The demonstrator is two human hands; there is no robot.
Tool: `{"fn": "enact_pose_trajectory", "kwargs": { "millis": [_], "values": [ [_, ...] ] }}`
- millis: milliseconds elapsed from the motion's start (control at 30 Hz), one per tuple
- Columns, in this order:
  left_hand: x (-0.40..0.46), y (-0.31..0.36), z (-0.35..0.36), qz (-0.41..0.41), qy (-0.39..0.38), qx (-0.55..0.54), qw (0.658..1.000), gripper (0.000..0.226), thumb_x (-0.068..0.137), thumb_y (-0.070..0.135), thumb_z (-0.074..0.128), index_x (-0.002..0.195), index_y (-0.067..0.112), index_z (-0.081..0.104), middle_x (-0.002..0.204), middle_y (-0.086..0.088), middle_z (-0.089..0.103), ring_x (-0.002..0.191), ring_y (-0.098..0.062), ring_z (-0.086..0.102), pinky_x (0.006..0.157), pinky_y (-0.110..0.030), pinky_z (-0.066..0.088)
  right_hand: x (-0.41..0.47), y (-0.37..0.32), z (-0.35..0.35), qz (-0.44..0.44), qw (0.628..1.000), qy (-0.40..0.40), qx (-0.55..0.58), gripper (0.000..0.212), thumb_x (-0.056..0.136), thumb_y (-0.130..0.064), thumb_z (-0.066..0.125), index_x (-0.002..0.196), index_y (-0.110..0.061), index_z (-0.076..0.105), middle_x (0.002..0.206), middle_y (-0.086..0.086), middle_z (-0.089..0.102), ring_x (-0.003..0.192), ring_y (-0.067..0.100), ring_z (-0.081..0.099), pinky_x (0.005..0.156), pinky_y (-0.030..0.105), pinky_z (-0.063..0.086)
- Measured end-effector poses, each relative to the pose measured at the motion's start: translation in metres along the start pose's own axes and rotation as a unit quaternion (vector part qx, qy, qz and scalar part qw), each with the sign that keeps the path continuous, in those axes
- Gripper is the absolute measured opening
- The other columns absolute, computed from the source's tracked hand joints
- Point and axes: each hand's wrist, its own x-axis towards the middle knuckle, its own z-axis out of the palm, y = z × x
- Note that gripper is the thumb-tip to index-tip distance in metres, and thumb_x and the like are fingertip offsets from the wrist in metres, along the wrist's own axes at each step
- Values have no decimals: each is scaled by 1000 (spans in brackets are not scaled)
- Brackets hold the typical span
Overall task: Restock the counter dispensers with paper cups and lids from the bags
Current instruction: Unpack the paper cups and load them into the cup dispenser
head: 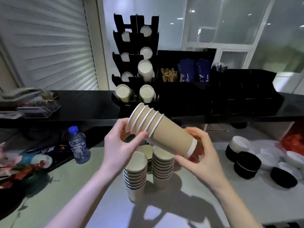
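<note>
I hold a short nested stack of brown paper cups (166, 132) tilted on its side above the counter, rims toward the upper left. My left hand (121, 143) grips the rim end and my right hand (199, 153) grips the base end. Below it stand two upright stacks of brown cups (136, 171) (162, 165) on the pale counter (189, 203). Behind, a black tiered cup dispenser (136, 63) holds cups lying with open mouths facing me. Stacks of black lids (248, 165) and white lids (269, 153) lie at the right.
A blue-capped water bottle (79, 145) stands at the left beside colourful packaging (24, 163). A black organiser (213, 89) on the dark raised shelf holds wooden stirrers (168, 74) and blue sleeves (194, 69). A red bag (292, 142) sits at the far right.
</note>
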Motion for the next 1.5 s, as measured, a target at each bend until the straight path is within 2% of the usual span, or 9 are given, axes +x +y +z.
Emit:
{"fn": "enact_pose_trajectory", "kwargs": {
  "millis": [200,367,533,600,700,833,1000,1233,1500],
  "values": [
    [102,-25,-27,22,8,-19,1000,27,86,28,71,112,27,62,104,11,68,99,-9,63,85,-27,51,85,-44,32,-119,986,109,-37,63,68,-15,85,120,-33,56,122,-13,56,112,5,55,80,8,45],
    [188,-81,-50,46,8,115,992,55,87,32,70,137,26,50,131,9,54,122,-6,49,99,-26,41,176,-75,64,-198,965,144,-96,60,69,-12,83,121,-29,58,121,-16,54,116,9,53,83,25,52],
    [248,-125,-57,46,-65,206,975,86,80,33,76,150,19,28,153,3,32,140,-14,29,111,-28,27,262,-96,103,-245,931,114,-244,59,69,-14,79,123,-24,56,121,-8,54,109,5,51,90,10,39],
    [259,-138,-58,25,-95,190,977,92,76,30,79,151,22,26,155,7,29,141,-11,27,110,-26,27,288,-97,117,-243,920,87,-297,58,69,-15,77,122,-23,56,123,-6,52,110,13,53,91,21,43],
    [265,-154,-58,26,-120,164,979,87,71,28,81,144,28,34,151,12,32,136,-8,34,108,-24,31,315,-91,137,-240,895,51,-372,58,70,-20,73,125,-26,55,126,-5,50,109,20,54,85,39,51],
    [267,-166,-59,48,-117,124,984,80,68,31,81,138,34,41,145,21,34,128,1,39,103,-22,37,339,-78,158,-250,864,24,-436,58,73,-24,71,128,-27,50,129,-4,46,109,24,53,77,44,54],
    [269,-168,-61,57,-120,103,986,75,69,32,80,133,37,42,141,27,31,122,4,41,97,-18,36,360,-67,185,-260,822,3,-508,57,78,-23,71,130,-28,48,132,-3,46,108,28,51,61,36,50],
    [272,-171,-63,63,-130,105,984,74,70,35,80,134,35,42,144,26,27,124,2,40,97,-19,39,377,-77,193,-203,775,-25,-598,54,81,-25,67,131,-30,46,127,-2,45,105,26,49,62,34,43],
    [273,-176,-62,73,-134,115,982,75,71,36,80,135,32,41,144,26,24,122,2,39,96,-16,37,380,-7,203,-212,826,-57,-519,61,73,-20,78,129,-21,53,128,0,51,102,29,55,76,39,51]
  ]
}}
